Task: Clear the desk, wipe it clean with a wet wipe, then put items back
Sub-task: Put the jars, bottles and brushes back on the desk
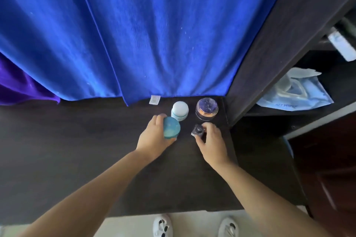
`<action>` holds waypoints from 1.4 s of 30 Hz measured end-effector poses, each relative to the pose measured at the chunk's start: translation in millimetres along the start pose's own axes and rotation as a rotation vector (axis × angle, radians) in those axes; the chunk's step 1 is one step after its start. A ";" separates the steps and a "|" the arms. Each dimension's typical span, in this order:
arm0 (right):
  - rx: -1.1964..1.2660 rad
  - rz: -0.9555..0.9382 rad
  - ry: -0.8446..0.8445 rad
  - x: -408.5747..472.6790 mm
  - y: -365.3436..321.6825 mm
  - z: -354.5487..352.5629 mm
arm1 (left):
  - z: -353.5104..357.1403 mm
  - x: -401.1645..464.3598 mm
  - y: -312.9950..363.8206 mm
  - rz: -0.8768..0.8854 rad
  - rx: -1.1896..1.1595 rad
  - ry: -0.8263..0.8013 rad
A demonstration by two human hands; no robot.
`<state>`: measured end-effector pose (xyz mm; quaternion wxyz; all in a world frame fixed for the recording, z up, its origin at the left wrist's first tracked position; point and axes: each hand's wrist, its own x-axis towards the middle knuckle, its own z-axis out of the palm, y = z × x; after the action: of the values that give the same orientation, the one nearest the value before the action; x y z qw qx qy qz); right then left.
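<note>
Both hands outstretched over desk [77,150], left hand [154,136] around blue jar [171,127], right hand [211,140] around small bottle [198,131]

On the desk [77,150], four containers cluster at the far right corner: the capped bottle [180,110] stands at the back, with the wide jar [207,108] just to its right. In front of the capped bottle is the round-lidded jar [171,128]; to that jar's right, in front of the wide jar, is the small bottle [198,130]. A hanging cloth [134,34] drops behind the capped bottle, and shelves [308,75] stand off to its right.

A dark desk [77,150] is seen, mostly bare. Parked at its far right corner: a white bottle [180,110], a purple jar [207,108], a blue jar [171,128] and a small bottle [198,132].
</note>
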<state>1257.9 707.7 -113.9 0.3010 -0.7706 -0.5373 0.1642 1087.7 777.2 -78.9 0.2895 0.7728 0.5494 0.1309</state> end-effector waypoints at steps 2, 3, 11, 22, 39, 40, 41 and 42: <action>-0.031 -0.023 0.023 0.4 2.2 6.0 | 7.9 0.6 -4.3 0.024 0.016 0.019; -0.037 -0.018 0.016 0.7 2.7 6.9 | 9.8 0.8 -6.0 0.036 0.026 0.023; 0.095 -0.100 -0.025 -1.7 -21.7 -57.5 | -28.0 10.1 39.3 0.308 0.003 0.181; 0.153 -0.499 0.494 8.5 -75.0 -349.7 | -108.9 -22.8 308.0 1.093 -0.028 0.564; -0.324 -0.210 0.065 126.1 -21.1 -361.7 | -61.9 25.5 409.3 0.045 0.858 0.222; -0.299 -0.212 0.070 125.1 -18.4 -363.4 | -61.3 25.7 407.9 0.050 0.843 0.236; -0.251 -0.215 0.078 123.7 -15.9 -365.2 | -61.9 24.5 406.8 0.060 0.815 0.252; -0.176 -0.220 0.091 122.0 -13.6 -367.5 | -63.1 23.0 405.3 0.071 0.770 0.274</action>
<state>1504.8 718.4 184.5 0.2727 -0.7370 -0.6166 0.0472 1376.6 725.0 208.4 -0.1015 0.8185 0.5648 0.0271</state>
